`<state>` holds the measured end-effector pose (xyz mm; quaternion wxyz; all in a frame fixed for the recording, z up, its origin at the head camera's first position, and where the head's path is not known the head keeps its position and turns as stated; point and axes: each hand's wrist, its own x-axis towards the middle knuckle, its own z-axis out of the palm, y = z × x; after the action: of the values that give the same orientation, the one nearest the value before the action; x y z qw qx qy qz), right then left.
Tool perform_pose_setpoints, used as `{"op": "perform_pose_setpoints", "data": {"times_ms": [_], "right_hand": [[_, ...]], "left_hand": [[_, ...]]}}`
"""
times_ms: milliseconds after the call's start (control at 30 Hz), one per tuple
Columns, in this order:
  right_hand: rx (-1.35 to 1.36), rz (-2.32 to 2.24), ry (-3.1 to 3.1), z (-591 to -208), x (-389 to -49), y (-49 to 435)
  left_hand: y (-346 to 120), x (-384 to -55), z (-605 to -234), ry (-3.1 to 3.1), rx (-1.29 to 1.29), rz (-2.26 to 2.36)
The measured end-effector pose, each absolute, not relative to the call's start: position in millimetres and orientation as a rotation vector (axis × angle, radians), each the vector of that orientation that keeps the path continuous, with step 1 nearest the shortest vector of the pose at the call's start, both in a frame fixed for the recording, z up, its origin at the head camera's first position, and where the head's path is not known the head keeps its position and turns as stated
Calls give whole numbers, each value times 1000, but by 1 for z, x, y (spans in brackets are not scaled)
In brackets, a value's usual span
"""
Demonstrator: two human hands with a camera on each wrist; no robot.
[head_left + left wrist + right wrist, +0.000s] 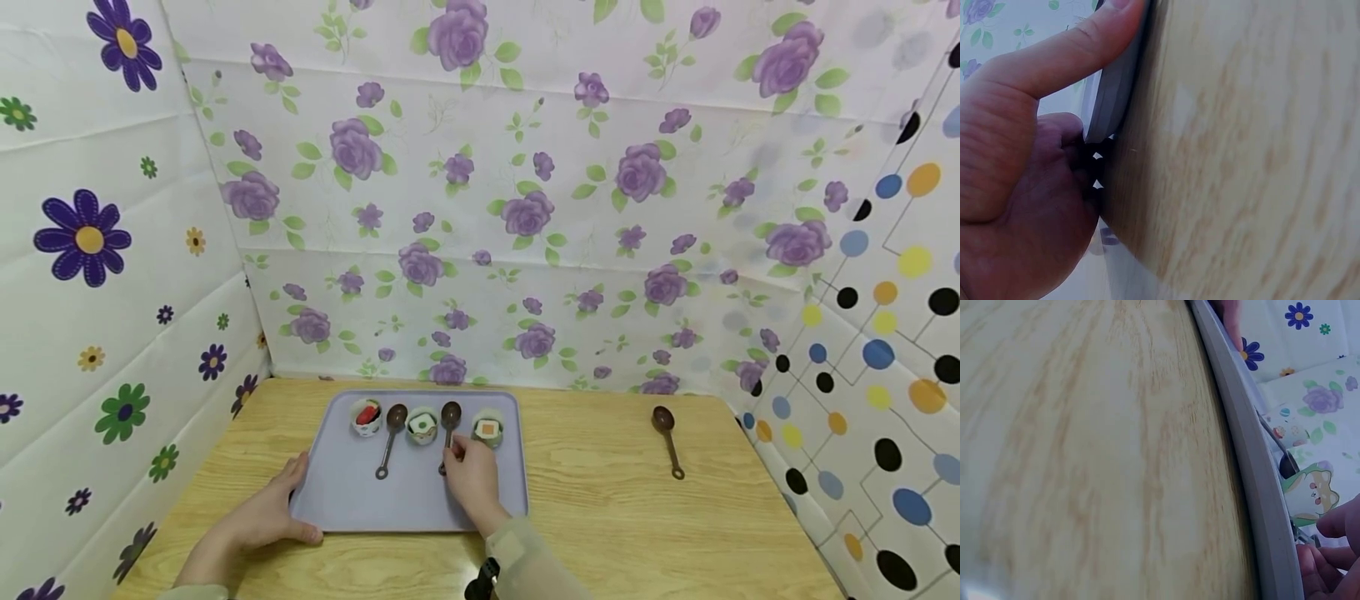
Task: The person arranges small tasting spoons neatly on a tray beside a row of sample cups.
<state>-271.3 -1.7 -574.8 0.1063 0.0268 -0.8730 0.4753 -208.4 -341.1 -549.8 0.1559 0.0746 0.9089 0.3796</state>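
Note:
A light purple-grey tray (337,500) lies on the table. My left hand (262,508) grips its front left corner, thumb along the front edge and fingers at the left side. My right hand (474,479) pinches the handle of a brown spoon (451,413) lying on the tray, bowl toward the back. To its left stands a small cup (422,438) with a white and green piece on top; to its right, a cup (489,442) with a white and orange piece. Another brown spoon (392,433) and a cup (367,430) holding something red are farther left. The right wrist view shows my right fingers (1335,522) beside a dog-patterned cup (1311,494).
A third brown spoon (666,429) lies on the wooden table (592,492), right of the tray. Patterned cloth walls (480,208) enclose the table at the back and both sides. A small black object (482,579) is near my right sleeve at the front.

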Motion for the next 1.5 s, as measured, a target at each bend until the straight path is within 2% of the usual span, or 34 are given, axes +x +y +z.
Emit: {"op": "perform_pose_setpoints", "data": {"times_ms": [933, 1500], "right_hand": [[-26, 1829, -2539, -565, -265, 18], [117, 2113, -2401, -553, -266, 76]], "left_hand": [[-340, -207, -550, 2612, 181, 1065], [-339, -208, -551, 2606, 175, 1079]]}}
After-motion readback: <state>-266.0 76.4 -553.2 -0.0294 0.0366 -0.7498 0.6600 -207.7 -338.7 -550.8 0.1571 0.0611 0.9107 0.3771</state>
